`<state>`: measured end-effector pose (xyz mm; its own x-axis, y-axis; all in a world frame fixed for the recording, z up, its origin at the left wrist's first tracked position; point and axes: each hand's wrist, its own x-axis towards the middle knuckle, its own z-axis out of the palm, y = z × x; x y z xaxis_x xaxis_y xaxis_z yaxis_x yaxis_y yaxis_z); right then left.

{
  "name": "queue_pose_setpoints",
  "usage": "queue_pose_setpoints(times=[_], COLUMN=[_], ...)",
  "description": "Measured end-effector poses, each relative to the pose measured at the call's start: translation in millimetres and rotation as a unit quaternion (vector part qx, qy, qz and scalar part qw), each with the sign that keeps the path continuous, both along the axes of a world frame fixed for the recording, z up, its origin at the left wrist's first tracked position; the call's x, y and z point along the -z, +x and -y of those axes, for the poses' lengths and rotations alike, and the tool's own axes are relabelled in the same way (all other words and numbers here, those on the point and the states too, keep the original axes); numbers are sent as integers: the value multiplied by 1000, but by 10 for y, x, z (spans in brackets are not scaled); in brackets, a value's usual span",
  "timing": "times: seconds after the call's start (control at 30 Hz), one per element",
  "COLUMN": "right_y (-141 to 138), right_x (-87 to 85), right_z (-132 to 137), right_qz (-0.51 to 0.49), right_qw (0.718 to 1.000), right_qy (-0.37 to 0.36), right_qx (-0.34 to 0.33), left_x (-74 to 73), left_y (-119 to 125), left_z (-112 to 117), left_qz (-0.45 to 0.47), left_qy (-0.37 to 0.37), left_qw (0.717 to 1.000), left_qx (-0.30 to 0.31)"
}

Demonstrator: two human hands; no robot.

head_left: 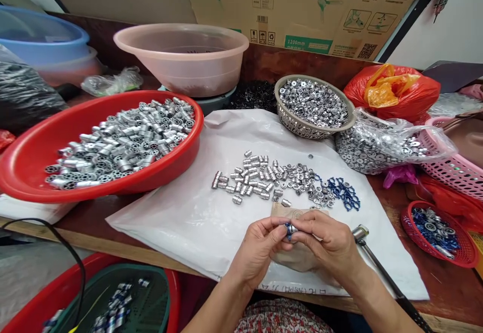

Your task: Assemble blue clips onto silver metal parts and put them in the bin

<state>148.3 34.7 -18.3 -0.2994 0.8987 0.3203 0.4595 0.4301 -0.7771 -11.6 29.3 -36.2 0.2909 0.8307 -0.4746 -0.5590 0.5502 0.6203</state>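
My left hand [260, 246] and my right hand [328, 242] meet over the near part of a white plastic sheet [181, 222]. Their fingertips pinch together on one small metal part with a blue ring [289, 230]. Just beyond the hands lies a loose row of silver cylinders [249, 178], small silver discs [302, 179] and blue rings [345, 192]. A tan pad [287, 212] sits under the hands.
A red basin of silver cylinders [41, 147] stands at left. A round basket of silver discs [313, 102], a clear bag of discs [381, 144], a small red basket of blue parts [437, 230] and a metal-tipped tool [377, 260] lie at right. A pink basin [181, 54] stands behind.
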Motion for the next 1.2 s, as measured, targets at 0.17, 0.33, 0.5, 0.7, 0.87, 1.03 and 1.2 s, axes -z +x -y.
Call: queue_pose_setpoints(times=[0.17, 0.33, 0.5, 0.7, 0.87, 1.03, 1.2], right_y=[-173, -43, 406, 461, 307, 135, 14], right_x=[205, 215, 180, 276, 118, 16, 119], right_z=[123, 65, -324, -642, -406, -81, 36], right_qz=[-192, -125, 249, 295, 209, 48, 0], right_qw=[955, 957, 940, 927, 968, 998, 999], right_qy=[-196, -247, -98, -89, -51, -20, -32], right_qx=[113, 84, 212, 216, 125, -23, 11], left_x=[49, 43, -38, -20, -13, 9, 24], left_y=[85, 145, 130, 117, 102, 119, 151], left_z=[53, 67, -5, -31, -61, -68, -40], left_qz=[-62, -13, 24, 39, 48, 67, 83], left_qy=[40, 31, -49, -44, -25, -14, -18], left_qw=[996, 998, 997, 998, 998, 997, 996], left_qx=[-41, -62, -55, -34, -35, -33, -28])
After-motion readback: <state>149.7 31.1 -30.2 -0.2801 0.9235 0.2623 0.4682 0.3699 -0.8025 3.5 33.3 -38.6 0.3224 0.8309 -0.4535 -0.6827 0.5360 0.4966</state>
